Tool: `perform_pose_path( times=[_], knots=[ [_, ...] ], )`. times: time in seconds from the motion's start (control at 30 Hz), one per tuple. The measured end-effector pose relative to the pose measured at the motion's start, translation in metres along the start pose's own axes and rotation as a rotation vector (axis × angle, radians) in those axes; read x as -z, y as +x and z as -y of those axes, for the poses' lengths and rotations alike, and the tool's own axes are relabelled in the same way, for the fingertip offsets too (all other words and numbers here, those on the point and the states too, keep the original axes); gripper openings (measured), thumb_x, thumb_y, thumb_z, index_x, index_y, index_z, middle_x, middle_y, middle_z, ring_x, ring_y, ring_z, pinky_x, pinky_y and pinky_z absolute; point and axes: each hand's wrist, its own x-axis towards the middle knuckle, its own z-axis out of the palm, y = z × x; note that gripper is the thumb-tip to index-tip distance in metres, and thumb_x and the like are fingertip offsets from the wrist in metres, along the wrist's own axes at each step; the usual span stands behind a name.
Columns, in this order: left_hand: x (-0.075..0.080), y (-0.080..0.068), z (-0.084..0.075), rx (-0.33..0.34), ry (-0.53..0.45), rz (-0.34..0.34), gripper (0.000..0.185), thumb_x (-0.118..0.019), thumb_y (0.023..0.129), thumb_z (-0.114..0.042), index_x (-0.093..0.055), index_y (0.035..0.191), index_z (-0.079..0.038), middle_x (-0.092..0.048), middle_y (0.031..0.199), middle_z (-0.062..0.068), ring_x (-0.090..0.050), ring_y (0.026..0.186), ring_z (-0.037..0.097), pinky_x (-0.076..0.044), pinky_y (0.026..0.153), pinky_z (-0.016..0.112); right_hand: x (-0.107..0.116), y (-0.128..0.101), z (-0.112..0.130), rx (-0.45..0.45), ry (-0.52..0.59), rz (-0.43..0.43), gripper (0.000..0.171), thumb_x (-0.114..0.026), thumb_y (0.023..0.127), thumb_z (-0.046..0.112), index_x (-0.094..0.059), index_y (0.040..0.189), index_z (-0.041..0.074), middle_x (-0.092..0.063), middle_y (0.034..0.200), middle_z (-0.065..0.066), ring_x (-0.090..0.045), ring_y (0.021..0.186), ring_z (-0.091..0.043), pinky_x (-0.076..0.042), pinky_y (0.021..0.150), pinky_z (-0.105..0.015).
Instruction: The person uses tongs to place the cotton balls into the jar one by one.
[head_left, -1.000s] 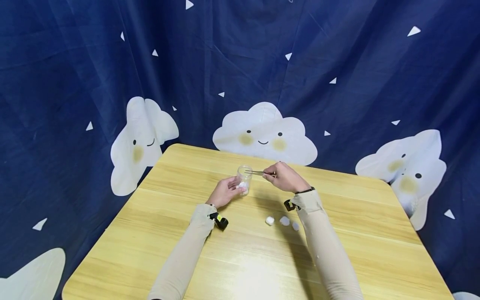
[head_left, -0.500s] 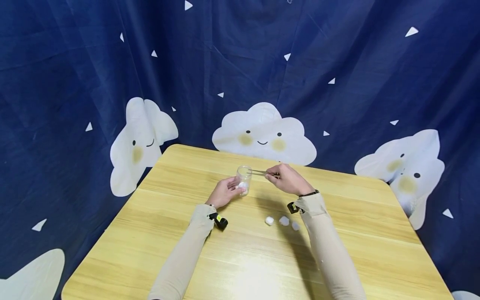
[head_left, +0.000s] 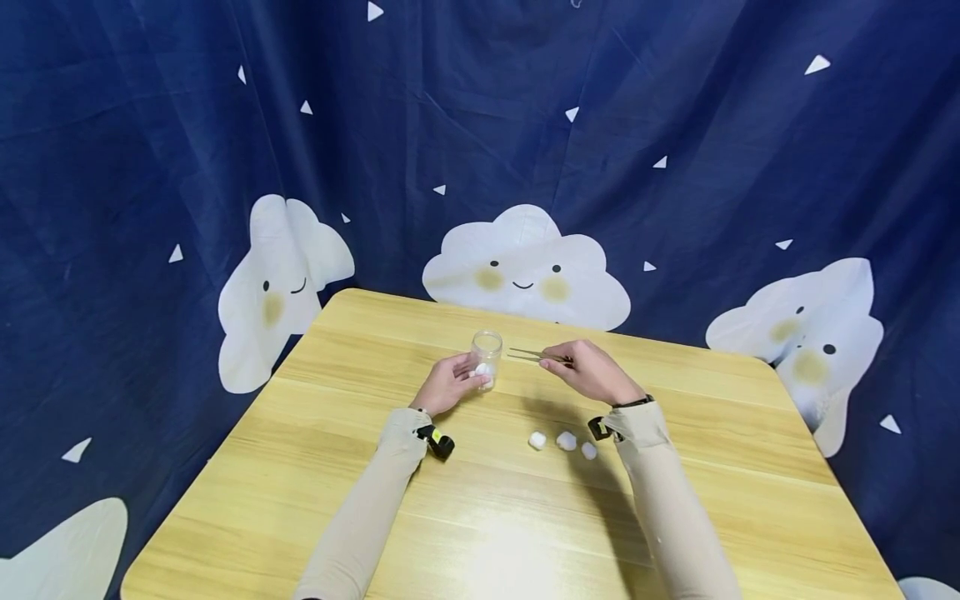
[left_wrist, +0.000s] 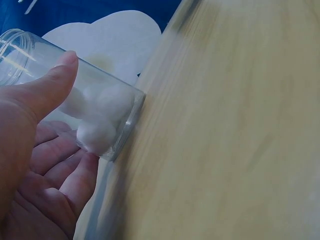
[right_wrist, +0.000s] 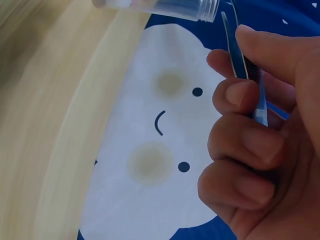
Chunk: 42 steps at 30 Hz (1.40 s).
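Observation:
My left hand (head_left: pixel 447 385) grips a clear, lidless jar (head_left: pixel 487 346) around its lower part, thumb on one side and fingers on the other. Several white cotton balls (left_wrist: pixel 97 132) lie in the bottom of the jar, seen through its wall in the left wrist view. My right hand (head_left: pixel 590 371) pinches a pair of metal tweezers (head_left: pixel 528 355) between thumb and fingers. Their tips point left, just right of the jar's mouth, apart, with nothing between them. In the right wrist view the tweezers (right_wrist: pixel 234 47) stand beside the threaded jar rim (right_wrist: pixel 208 9).
Three more cotton balls (head_left: pixel 566 441) lie in a row on the wooden table (head_left: pixel 300 467), in front of the jar and left of my right forearm. A dark blue curtain (head_left: pixel 480 108) with white clouds hangs behind the table's far edge.
My right hand has moved right and slightly toward me, so the tweezer tips have left the jar's mouth. The left hand and jar have stayed nearly still.

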Motion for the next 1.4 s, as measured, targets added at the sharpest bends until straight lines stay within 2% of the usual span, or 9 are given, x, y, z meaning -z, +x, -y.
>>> perform_pose_path(
  times=[0.1,0.27,0.4,0.5,0.63,0.73,0.77,0.93,1.4],
  knots=[
    [0.000,0.001,0.001,0.005,0.001,-0.003,0.065,-0.077,0.094,-0.020,-0.050,0.148,0.005,-0.055,0.152,0.023,-0.058,0.138,0.036,-0.049,0.118,0.042,0.001,-0.007,-0.002,-0.013,-0.014,0.002,0.017,-0.063,0.105,0.024,-0.071,0.091,0.019,-0.055,0.071,0.006,-0.046,0.063,-0.008,-0.040,0.063,-0.025],
    [0.001,0.002,0.003,0.007,0.013,-0.006,0.066,-0.078,0.093,-0.022,-0.051,0.148,0.003,-0.055,0.152,0.021,-0.058,0.138,0.035,-0.050,0.118,0.041,0.001,-0.019,-0.010,-0.042,-0.032,0.012,0.014,-0.064,0.104,0.022,-0.074,0.095,0.018,-0.064,0.078,0.006,-0.050,0.067,-0.007,-0.043,0.065,-0.025],
    [0.001,0.002,0.004,0.006,0.013,-0.007,0.065,-0.078,0.093,-0.022,-0.052,0.147,0.004,-0.055,0.153,0.021,-0.058,0.139,0.035,-0.050,0.118,0.041,0.000,-0.028,-0.014,-0.058,-0.026,0.050,0.019,-0.062,0.105,0.020,-0.070,0.088,0.018,-0.062,0.076,0.005,-0.049,0.066,-0.006,-0.044,0.065,-0.025],
    [0.001,0.001,0.004,0.007,0.013,-0.012,0.066,-0.078,0.094,-0.023,-0.052,0.147,0.004,-0.055,0.153,0.021,-0.058,0.139,0.035,-0.050,0.118,0.041,0.000,-0.034,-0.017,-0.069,-0.017,0.055,0.019,-0.061,0.105,0.019,-0.069,0.088,0.017,-0.065,0.078,0.003,-0.054,0.069,-0.008,-0.048,0.067,-0.027],
    [0.001,0.000,0.004,0.008,0.010,-0.017,0.065,-0.078,0.094,-0.023,-0.052,0.147,0.004,-0.055,0.152,0.022,-0.058,0.138,0.036,-0.050,0.118,0.042,0.000,-0.042,-0.021,-0.101,-0.014,0.038,0.018,-0.061,0.105,0.020,-0.076,0.111,0.009,-0.078,0.104,-0.007,-0.072,0.092,-0.017,-0.063,0.083,-0.038],
    [0.001,0.000,0.003,0.010,0.008,-0.014,0.065,-0.078,0.094,-0.022,-0.051,0.147,0.004,-0.055,0.152,0.021,-0.058,0.138,0.036,-0.049,0.119,0.042,-0.001,-0.048,-0.023,-0.122,-0.014,0.042,0.029,-0.061,0.105,0.021,-0.072,0.127,0.005,-0.077,0.120,-0.014,-0.075,0.109,-0.026,-0.064,0.095,-0.046],
    [0.001,-0.001,0.003,0.010,0.008,-0.013,0.065,-0.078,0.094,-0.022,-0.051,0.147,0.004,-0.055,0.152,0.022,-0.058,0.138,0.036,-0.049,0.119,0.042,-0.002,-0.050,-0.023,-0.124,-0.013,0.048,0.030,-0.060,0.106,0.021,-0.071,0.127,0.004,-0.076,0.121,-0.015,-0.074,0.110,-0.027,-0.063,0.096,-0.047],
    [0.000,0.000,0.002,0.010,0.011,-0.014,0.065,-0.078,0.094,-0.021,-0.051,0.147,0.004,-0.055,0.152,0.021,-0.058,0.138,0.035,-0.049,0.118,0.042,-0.004,-0.059,-0.025,-0.132,0.003,0.054,0.030,-0.061,0.105,0.021,-0.072,0.125,0.002,-0.077,0.119,-0.013,-0.074,0.111,-0.028,-0.063,0.096,-0.048],
    [0.000,0.001,0.005,0.006,0.005,-0.014,0.066,-0.079,0.092,-0.027,-0.054,0.146,0.002,-0.057,0.151,0.020,-0.060,0.137,0.035,-0.050,0.117,0.042,-0.011,-0.091,-0.039,-0.134,-0.007,0.060,0.021,-0.063,0.104,0.018,-0.076,0.113,0.006,-0.079,0.106,-0.004,-0.073,0.096,-0.014,-0.064,0.085,-0.037]
  ],
)
